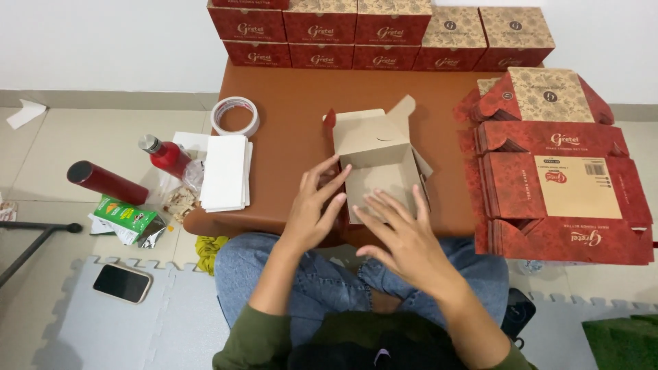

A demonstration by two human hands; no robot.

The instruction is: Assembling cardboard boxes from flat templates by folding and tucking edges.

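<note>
A half-folded cardboard box point(381, 156), brown inside and red outside, sits open on the low brown table point(288, 109) in front of me. Its lid flap stands up at the back. My left hand point(317, 205) rests fingers apart against the box's left front wall. Fingers spread, my right hand point(397, 236) lies over the box's front edge. Neither hand grips anything.
Flat unfolded red boxes point(558, 185) are stacked at the table's right. Finished red boxes point(380, 34) line the back by the wall. A tape roll point(235, 116) and white paper stack point(225, 171) lie left. Two red bottles point(164, 155), snack packets point(125, 216) and a phone point(122, 283) lie on the floor.
</note>
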